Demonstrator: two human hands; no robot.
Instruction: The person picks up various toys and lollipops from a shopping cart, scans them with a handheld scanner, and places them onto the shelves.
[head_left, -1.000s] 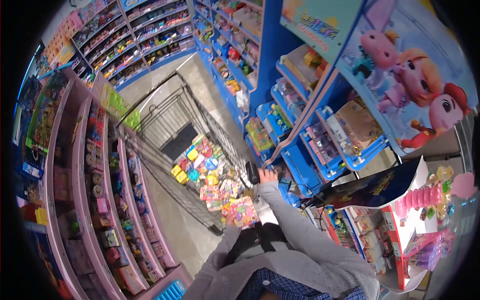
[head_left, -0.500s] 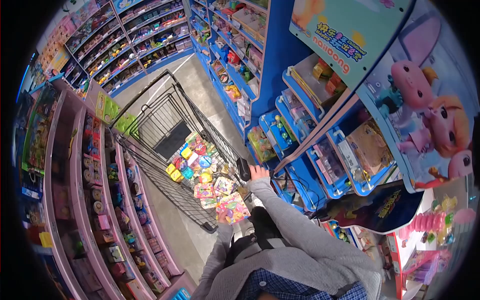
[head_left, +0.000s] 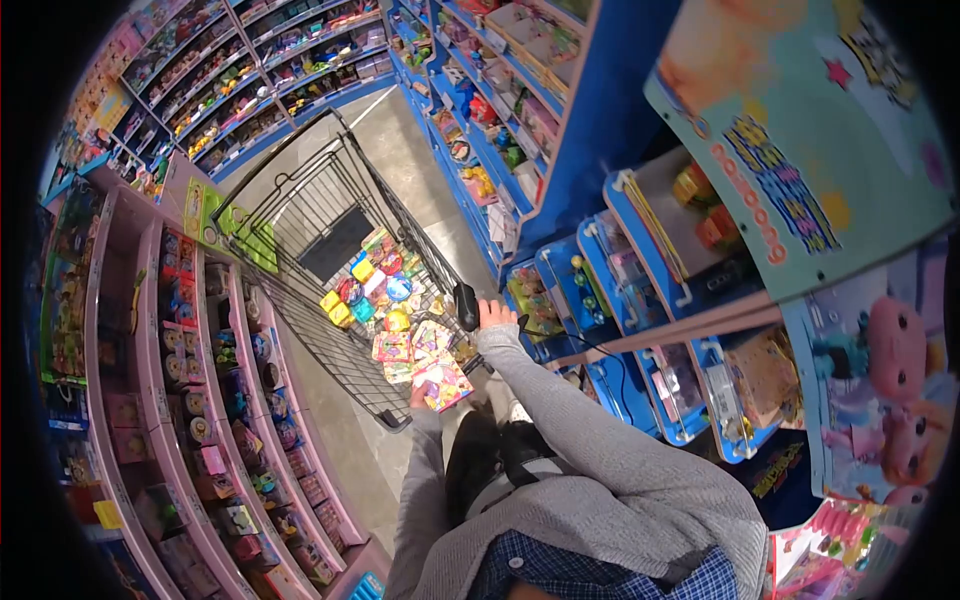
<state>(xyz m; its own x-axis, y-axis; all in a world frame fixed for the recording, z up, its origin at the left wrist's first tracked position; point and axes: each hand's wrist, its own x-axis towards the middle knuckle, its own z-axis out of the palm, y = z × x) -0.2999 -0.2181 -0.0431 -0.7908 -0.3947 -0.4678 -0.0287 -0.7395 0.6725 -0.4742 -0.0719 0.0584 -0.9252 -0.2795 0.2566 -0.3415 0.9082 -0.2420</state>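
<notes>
A black wire shopping cart point(head_left: 300, 250) stands in front of me, with several colourful toy packages point(head_left: 393, 345) inside. My right hand point(head_left: 495, 314) is wrapped at the black end of the cart's handle point(head_left: 466, 306). Low at the near end of the cart, my left hand point(head_left: 418, 397) grips the edge of a pink and yellow package point(head_left: 442, 382). That package partly overlaps the smaller ones beside it. Most of the left fingers are hidden by it.
Curved pink shelves point(head_left: 155, 380) full of small toys line the left. Blue shelves and bins point(head_left: 590, 300) rise close on the right, under a large green sign point(head_left: 800, 120). More shelves point(head_left: 250, 80) stand at the back. Grey floor point(head_left: 410, 150) shows beyond the cart.
The right-hand shelves and sign look larger and nearer. The cart and both my hands have shifted slightly left in view. The left hand still has the package, and the right still holds the handle.
</notes>
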